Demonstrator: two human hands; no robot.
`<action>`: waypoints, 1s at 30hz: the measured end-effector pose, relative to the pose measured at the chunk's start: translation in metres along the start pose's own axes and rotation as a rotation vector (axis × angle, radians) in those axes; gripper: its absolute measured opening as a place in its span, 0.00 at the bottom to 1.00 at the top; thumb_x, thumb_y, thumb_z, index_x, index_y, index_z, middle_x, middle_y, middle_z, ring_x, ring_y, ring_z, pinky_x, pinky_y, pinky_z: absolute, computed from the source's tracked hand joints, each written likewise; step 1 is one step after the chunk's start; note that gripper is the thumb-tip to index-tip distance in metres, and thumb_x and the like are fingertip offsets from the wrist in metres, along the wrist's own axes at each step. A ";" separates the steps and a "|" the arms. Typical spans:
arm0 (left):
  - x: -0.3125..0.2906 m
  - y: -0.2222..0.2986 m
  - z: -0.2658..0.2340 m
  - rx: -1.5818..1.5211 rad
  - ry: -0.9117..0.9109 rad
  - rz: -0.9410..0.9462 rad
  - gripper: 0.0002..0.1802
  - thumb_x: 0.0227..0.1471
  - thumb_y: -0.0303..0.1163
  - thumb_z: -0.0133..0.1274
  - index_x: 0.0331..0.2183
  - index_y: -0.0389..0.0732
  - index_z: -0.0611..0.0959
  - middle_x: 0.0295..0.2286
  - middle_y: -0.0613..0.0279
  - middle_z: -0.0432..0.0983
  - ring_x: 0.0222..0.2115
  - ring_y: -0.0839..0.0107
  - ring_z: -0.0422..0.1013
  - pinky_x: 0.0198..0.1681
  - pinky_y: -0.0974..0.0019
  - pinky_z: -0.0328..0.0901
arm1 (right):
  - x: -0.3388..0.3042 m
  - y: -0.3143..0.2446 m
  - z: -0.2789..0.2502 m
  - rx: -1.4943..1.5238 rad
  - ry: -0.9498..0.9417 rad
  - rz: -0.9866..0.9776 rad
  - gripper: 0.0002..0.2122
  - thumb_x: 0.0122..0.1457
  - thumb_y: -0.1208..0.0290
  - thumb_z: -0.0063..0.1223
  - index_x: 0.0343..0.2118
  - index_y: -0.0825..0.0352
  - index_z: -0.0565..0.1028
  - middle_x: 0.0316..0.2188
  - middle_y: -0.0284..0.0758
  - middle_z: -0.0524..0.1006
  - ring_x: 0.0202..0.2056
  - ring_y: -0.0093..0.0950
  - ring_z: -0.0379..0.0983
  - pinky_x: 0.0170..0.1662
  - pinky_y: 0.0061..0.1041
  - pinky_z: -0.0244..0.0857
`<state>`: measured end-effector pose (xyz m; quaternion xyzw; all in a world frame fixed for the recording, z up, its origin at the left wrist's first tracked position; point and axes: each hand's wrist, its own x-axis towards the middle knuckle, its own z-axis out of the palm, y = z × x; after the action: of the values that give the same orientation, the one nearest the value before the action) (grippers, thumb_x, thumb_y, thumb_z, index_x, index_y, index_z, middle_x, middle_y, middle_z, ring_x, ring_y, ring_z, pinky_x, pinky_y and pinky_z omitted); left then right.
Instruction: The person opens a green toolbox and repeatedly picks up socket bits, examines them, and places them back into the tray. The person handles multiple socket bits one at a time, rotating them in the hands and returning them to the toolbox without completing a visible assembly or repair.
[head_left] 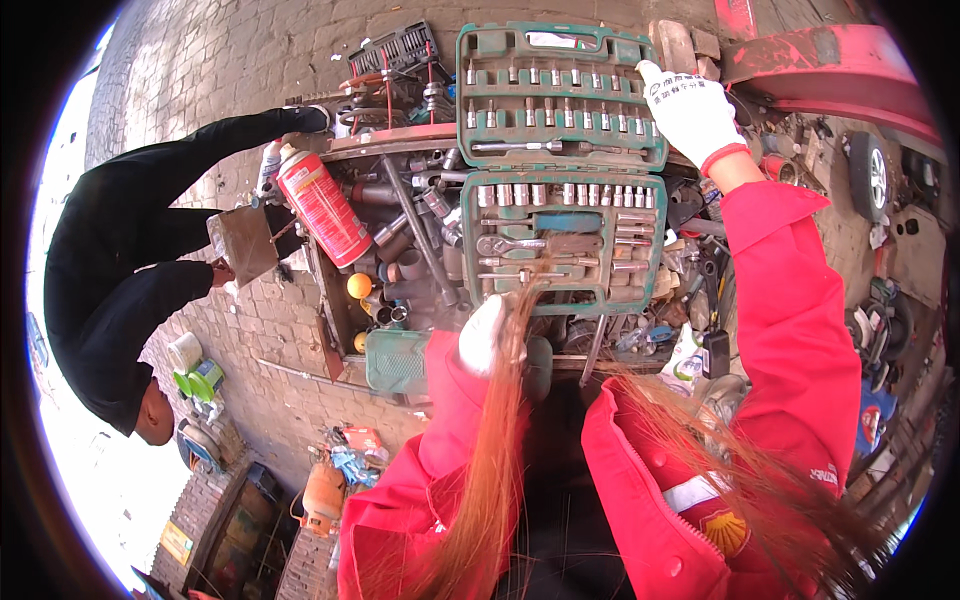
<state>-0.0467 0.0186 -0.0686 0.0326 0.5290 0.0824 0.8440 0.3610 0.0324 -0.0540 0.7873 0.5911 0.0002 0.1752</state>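
A green socket set case (657, 250) lies unfolded before me, dusty, with rows of sockets in both halves. Its lower half holds a ratchet (508, 245), and a long bar (517, 146) lies across the upper half. My right hand (695, 115), in a white glove, is closed at the upper right edge of the lid; some of its fingers are hidden. At the near left edge of the case, my white-gloved left hand (482, 338) is curled against the rim, partly covered by strands of hair.
Under the case is a tray crowded with loose tools and large sockets (410, 265). A red spray can (322, 208) leans at its left. Another green case (395, 360) lies nearer me. A person in black (120, 240) bends at the left; a red metal beam (830, 65) stands far right.
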 end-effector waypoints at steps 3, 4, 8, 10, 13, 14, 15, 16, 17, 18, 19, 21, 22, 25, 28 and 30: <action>0.003 0.002 -0.003 0.005 -0.044 0.002 0.16 0.64 0.42 0.45 0.45 0.42 0.78 0.24 0.65 0.76 0.16 0.71 0.69 0.16 0.65 0.65 | 0.010 0.008 0.005 0.204 0.000 0.044 0.10 0.62 0.66 0.41 0.43 0.64 0.69 0.30 0.45 0.80 0.31 0.43 0.78 0.33 0.44 0.70; 0.003 0.001 -0.003 -0.035 -0.124 0.007 0.16 0.64 0.43 0.45 0.45 0.42 0.78 0.25 0.65 0.76 0.16 0.71 0.69 0.16 0.66 0.65 | 0.013 0.013 0.007 0.211 -0.032 0.031 0.11 0.63 0.65 0.40 0.44 0.64 0.68 0.32 0.47 0.79 0.32 0.45 0.78 0.36 0.44 0.70; -0.002 0.003 0.005 -0.006 0.005 -0.007 0.17 0.63 0.43 0.48 0.44 0.39 0.77 0.24 0.68 0.71 0.14 0.79 0.59 0.15 0.74 0.54 | 0.027 0.028 0.016 0.428 -0.079 0.071 0.13 0.65 0.61 0.36 0.44 0.63 0.70 0.38 0.46 0.79 0.41 0.43 0.76 0.46 0.40 0.67; -0.005 0.004 0.011 0.002 0.037 -0.011 0.18 0.62 0.42 0.50 0.43 0.37 0.77 0.23 0.70 0.68 0.13 0.83 0.54 0.15 0.78 0.49 | 0.033 0.035 0.019 0.495 -0.054 -0.004 0.15 0.65 0.60 0.37 0.45 0.64 0.70 0.41 0.45 0.78 0.45 0.42 0.74 0.49 0.38 0.65; -0.007 0.005 0.014 -0.071 -0.024 -0.025 0.18 0.62 0.42 0.50 0.43 0.37 0.77 0.23 0.70 0.68 0.13 0.83 0.54 0.15 0.79 0.49 | 0.033 0.045 0.022 0.740 -0.119 0.061 0.18 0.65 0.57 0.39 0.47 0.65 0.71 0.44 0.42 0.76 0.48 0.40 0.72 0.52 0.32 0.62; -0.006 0.005 0.013 -0.069 -0.028 -0.021 0.18 0.62 0.42 0.49 0.44 0.37 0.77 0.22 0.71 0.68 0.13 0.84 0.53 0.14 0.79 0.49 | 0.033 0.046 0.023 0.819 -0.114 0.074 0.18 0.65 0.57 0.39 0.47 0.65 0.72 0.44 0.43 0.76 0.48 0.39 0.72 0.53 0.32 0.62; -0.005 0.004 0.011 -0.067 -0.032 -0.017 0.18 0.62 0.42 0.49 0.44 0.38 0.77 0.22 0.71 0.67 0.13 0.84 0.52 0.14 0.79 0.49 | 0.032 0.048 0.022 0.904 -0.127 0.091 0.18 0.65 0.56 0.39 0.47 0.66 0.72 0.43 0.43 0.76 0.48 0.39 0.71 0.53 0.31 0.61; -0.004 0.004 0.008 -0.077 -0.073 -0.025 0.18 0.62 0.43 0.49 0.44 0.38 0.77 0.22 0.72 0.67 0.13 0.84 0.52 0.14 0.79 0.49 | 0.031 0.046 0.023 0.917 -0.052 0.111 0.18 0.66 0.57 0.39 0.46 0.65 0.74 0.35 0.39 0.78 0.35 0.31 0.75 0.41 0.26 0.67; -0.002 0.005 0.005 -0.087 -0.115 -0.035 0.18 0.62 0.43 0.49 0.44 0.38 0.78 0.21 0.72 0.67 0.13 0.84 0.52 0.14 0.79 0.48 | 0.029 0.048 0.021 1.038 -0.089 0.129 0.17 0.66 0.57 0.39 0.46 0.64 0.74 0.32 0.36 0.77 0.30 0.28 0.73 0.35 0.24 0.65; 0.000 0.005 0.002 -0.132 -0.137 -0.072 0.18 0.62 0.43 0.49 0.44 0.39 0.78 0.21 0.72 0.67 0.13 0.84 0.51 0.14 0.79 0.48 | 0.026 0.049 0.020 1.163 -0.195 0.198 0.17 0.66 0.58 0.39 0.46 0.64 0.74 0.28 0.34 0.76 0.25 0.24 0.71 0.29 0.22 0.64; 0.002 0.005 -0.001 -0.075 -0.142 -0.036 0.18 0.62 0.44 0.49 0.43 0.39 0.78 0.21 0.72 0.67 0.12 0.84 0.51 0.14 0.78 0.48 | 0.023 0.051 0.018 1.287 -0.266 0.269 0.16 0.66 0.59 0.39 0.46 0.63 0.75 0.25 0.31 0.76 0.20 0.21 0.69 0.24 0.19 0.62; 0.006 0.005 -0.004 -0.030 -0.122 -0.023 0.18 0.62 0.45 0.50 0.43 0.41 0.79 0.21 0.72 0.68 0.12 0.84 0.51 0.14 0.78 0.47 | 0.018 0.047 0.020 1.407 -0.168 0.307 0.15 0.67 0.60 0.41 0.48 0.62 0.76 0.20 0.25 0.71 0.15 0.14 0.60 0.18 0.16 0.55; 0.006 0.007 -0.006 -0.078 -0.163 -0.097 0.18 0.61 0.47 0.50 0.42 0.42 0.79 0.21 0.71 0.69 0.12 0.83 0.52 0.13 0.77 0.47 | 0.016 0.046 0.021 1.413 -0.122 0.319 0.16 0.67 0.60 0.41 0.48 0.61 0.77 0.20 0.25 0.72 0.15 0.14 0.60 0.18 0.15 0.55; 0.003 0.004 -0.002 -0.022 -0.097 -0.034 0.17 0.62 0.47 0.49 0.40 0.44 0.80 0.20 0.70 0.69 0.11 0.83 0.52 0.13 0.76 0.47 | 0.016 0.048 0.024 1.151 -0.043 0.236 0.17 0.66 0.61 0.38 0.49 0.64 0.76 0.28 0.33 0.76 0.28 0.24 0.72 0.34 0.24 0.66; 0.000 0.002 0.005 0.082 0.016 0.025 0.18 0.62 0.48 0.49 0.41 0.44 0.79 0.20 0.71 0.69 0.11 0.83 0.51 0.13 0.76 0.46 | 0.020 0.050 0.026 1.003 -0.021 0.137 0.17 0.66 0.63 0.35 0.48 0.63 0.75 0.40 0.38 0.78 0.38 0.34 0.74 0.46 0.31 0.65; 0.000 0.003 0.008 0.106 0.040 0.033 0.18 0.62 0.48 0.48 0.41 0.44 0.79 0.21 0.72 0.69 0.11 0.84 0.50 0.13 0.77 0.46 | 0.021 0.048 0.026 0.952 0.075 0.072 0.16 0.66 0.62 0.38 0.47 0.63 0.76 0.30 0.34 0.75 0.31 0.27 0.72 0.40 0.27 0.65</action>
<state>-0.0403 0.0217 -0.0644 0.0846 0.5485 0.0689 0.8290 0.4179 0.0331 -0.0694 0.7995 0.5037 -0.2361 -0.2266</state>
